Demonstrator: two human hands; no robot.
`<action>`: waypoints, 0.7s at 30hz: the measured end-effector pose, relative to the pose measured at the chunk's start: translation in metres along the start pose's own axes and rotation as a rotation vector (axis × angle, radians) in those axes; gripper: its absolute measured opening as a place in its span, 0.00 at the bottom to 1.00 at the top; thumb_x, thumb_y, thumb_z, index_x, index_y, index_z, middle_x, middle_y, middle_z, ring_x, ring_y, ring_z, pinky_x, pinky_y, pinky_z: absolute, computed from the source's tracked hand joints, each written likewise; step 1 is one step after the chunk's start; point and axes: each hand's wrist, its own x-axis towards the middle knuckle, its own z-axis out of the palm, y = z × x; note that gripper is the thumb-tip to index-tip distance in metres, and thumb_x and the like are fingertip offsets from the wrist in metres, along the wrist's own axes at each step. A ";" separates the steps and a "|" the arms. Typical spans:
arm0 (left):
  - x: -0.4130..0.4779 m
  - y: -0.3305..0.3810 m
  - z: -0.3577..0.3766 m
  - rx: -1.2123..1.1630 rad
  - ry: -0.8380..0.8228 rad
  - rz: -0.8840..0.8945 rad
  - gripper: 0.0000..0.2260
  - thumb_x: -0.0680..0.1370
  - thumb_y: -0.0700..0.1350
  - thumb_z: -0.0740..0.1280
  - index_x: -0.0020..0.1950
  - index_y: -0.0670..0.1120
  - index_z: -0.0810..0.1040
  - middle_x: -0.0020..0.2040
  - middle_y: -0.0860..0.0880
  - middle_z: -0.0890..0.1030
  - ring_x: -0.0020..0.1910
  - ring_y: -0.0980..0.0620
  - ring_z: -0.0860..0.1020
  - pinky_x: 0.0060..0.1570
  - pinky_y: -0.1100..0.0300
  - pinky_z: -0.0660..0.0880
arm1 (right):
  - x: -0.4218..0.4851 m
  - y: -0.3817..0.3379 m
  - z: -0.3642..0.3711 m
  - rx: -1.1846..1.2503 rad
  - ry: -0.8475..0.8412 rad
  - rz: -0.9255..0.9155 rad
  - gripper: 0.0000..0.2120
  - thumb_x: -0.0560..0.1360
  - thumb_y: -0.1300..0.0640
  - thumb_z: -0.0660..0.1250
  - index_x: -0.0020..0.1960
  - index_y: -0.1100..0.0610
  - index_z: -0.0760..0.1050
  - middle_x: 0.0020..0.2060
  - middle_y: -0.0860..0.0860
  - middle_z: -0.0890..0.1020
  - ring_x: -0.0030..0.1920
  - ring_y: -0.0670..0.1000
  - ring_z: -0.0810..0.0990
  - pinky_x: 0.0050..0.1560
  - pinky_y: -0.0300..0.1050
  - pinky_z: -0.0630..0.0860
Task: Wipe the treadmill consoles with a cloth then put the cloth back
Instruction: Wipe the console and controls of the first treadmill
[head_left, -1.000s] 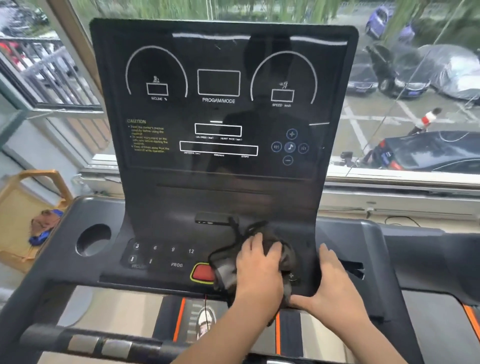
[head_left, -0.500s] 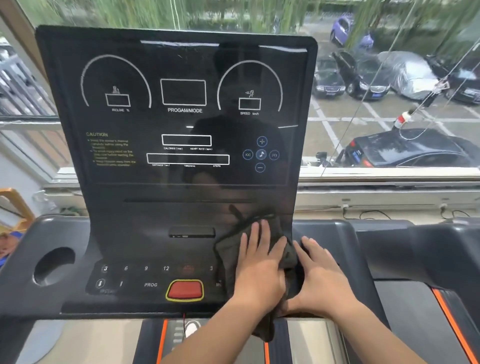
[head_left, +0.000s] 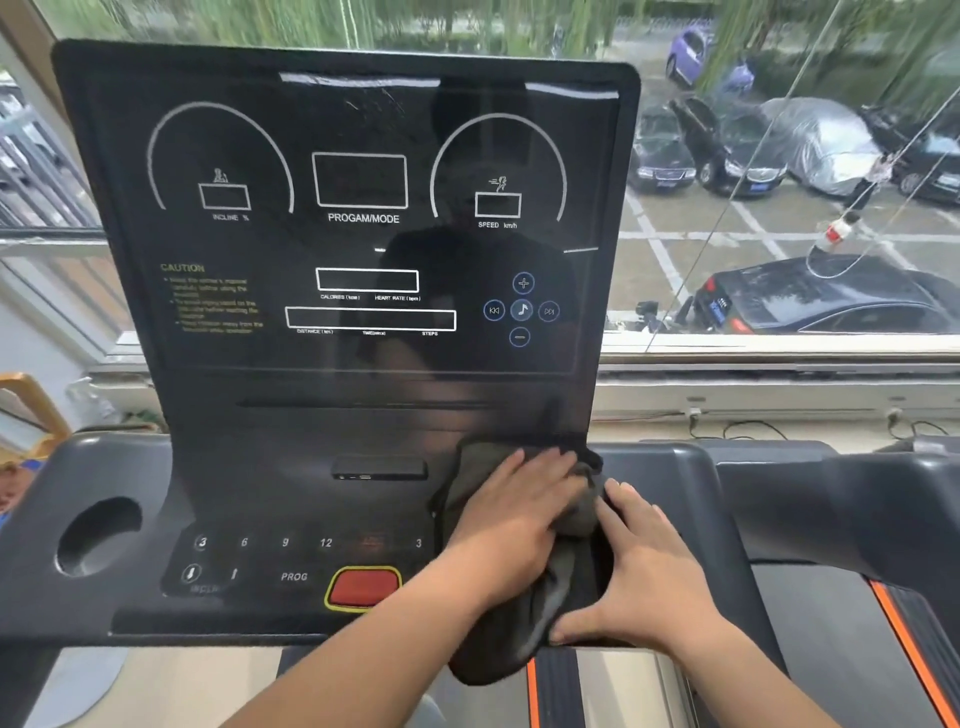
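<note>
Pressing cloth (head_left: 563, 597) onto console (head_left: 363, 415), left hand (head_left: 511, 519) lies flat, right hand (head_left: 649, 566) splayed alongside.

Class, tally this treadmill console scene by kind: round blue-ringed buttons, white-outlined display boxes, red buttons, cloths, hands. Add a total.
Round blue-ringed buttons: 5
White-outlined display boxes: 5
Red buttons: 1
Cloths: 1
Hands: 2 (left hand, right hand)
Total: 14

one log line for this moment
step: wipe lower console | left hand: pressing cloth flat | right hand: flat at cloth's right edge | red button: uncovered
</note>
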 end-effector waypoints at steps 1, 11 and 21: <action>0.009 -0.001 -0.002 0.026 0.020 -0.015 0.30 0.81 0.40 0.58 0.83 0.53 0.60 0.85 0.54 0.52 0.84 0.55 0.46 0.80 0.54 0.36 | 0.000 0.000 0.000 -0.006 0.000 -0.007 0.74 0.45 0.16 0.69 0.84 0.38 0.45 0.83 0.39 0.45 0.84 0.47 0.43 0.84 0.49 0.48; -0.017 0.002 0.002 0.016 -0.156 0.093 0.29 0.81 0.51 0.53 0.84 0.51 0.57 0.85 0.51 0.54 0.84 0.53 0.50 0.82 0.55 0.41 | 0.002 0.007 0.008 0.007 0.044 -0.026 0.62 0.53 0.19 0.68 0.83 0.37 0.53 0.83 0.38 0.48 0.83 0.42 0.44 0.84 0.48 0.45; -0.036 0.030 0.026 0.018 -0.011 -0.145 0.31 0.76 0.54 0.56 0.81 0.55 0.63 0.83 0.50 0.61 0.83 0.50 0.56 0.79 0.42 0.38 | 0.002 0.005 0.000 0.007 0.011 -0.036 0.58 0.58 0.21 0.66 0.83 0.36 0.50 0.84 0.41 0.48 0.83 0.45 0.46 0.83 0.48 0.48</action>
